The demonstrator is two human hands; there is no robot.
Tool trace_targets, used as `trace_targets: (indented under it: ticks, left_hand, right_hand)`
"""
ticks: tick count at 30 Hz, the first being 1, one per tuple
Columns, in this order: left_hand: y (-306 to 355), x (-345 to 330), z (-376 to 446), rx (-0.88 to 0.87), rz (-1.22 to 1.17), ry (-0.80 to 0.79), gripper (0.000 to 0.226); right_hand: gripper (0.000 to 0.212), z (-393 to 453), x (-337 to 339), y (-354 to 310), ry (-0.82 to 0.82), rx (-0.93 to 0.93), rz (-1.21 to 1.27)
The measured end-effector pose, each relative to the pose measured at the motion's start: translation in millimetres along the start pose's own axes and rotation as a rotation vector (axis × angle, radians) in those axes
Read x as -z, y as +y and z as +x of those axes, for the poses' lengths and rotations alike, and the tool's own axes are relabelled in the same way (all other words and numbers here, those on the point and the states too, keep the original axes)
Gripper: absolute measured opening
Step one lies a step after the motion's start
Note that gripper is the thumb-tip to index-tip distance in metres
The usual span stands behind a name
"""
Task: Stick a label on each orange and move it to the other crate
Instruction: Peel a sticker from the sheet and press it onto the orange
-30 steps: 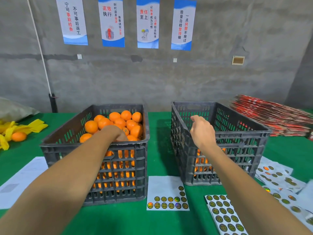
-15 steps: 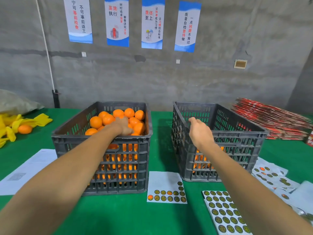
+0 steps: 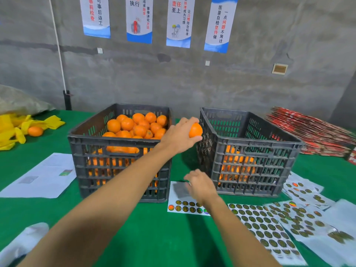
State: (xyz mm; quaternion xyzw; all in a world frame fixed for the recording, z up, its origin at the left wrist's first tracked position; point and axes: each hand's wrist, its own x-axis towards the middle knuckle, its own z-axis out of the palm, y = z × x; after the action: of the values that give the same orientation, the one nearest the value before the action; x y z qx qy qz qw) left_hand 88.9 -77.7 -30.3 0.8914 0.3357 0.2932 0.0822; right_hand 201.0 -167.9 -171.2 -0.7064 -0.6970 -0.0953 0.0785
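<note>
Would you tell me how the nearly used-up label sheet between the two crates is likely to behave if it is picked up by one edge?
The label sheet looks thin and flat on the green cloth, so it would probably flop and bend. Few labels remain, so it is likely very light and may slide when the right hand peels one.

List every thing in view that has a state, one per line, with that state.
left hand: grips an orange, raised between the crates
held orange: off the pile, no label visible
right hand: fingers down at the label sheet
left crate: heaped with oranges
right crate: partly filled, oranges low inside
label sheet: mostly peeled, labels left along its near edge
stray orange: lies on yellow material
</note>
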Motion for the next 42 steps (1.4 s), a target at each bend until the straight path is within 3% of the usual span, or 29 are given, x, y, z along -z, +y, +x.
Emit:
trace_targets:
  ticks: [2, 5, 11, 14, 19, 29, 42]
  left_hand:
    - [-1, -4, -3, -0.017, 0.186, -0.005, 0.062]
    - [0, -5, -3, 0.013, 0.235, 0.001, 0.062]
    - [2, -7, -4, 0.026, 0.255, 0.015, 0.063]
    - [2, -7, -3, 0.029, 0.230, 0.020, 0.063]
    - [2, -5, -5, 0.032, 0.200, 0.016, 0.063]
    - [0, -3, -5, 0.041, 0.106, 0.018, 0.064]
    - [1, 3, -10, 0.050, -0.017, 0.026, 0.063]
  right_hand:
    - [0.029, -8, -21, -5, -0.093, -0.113, 0.213]
    - [0.036, -17, -50, -12, -0.163, -0.164, 0.403]
    - [0.050, -33, -87, -9, -0.068, -0.220, 0.574]
    - [0.042, -35, -90, -5, -0.066, -0.231, 0.679]
    - [0.024, -32, -91, -6, -0.019, -0.257, 0.635]
    - [0.007, -22, -81, -8, -0.120, -0.480, 1.134]
    - [0.012, -17, -80, -11, -0.123, -0.511, 1.106]
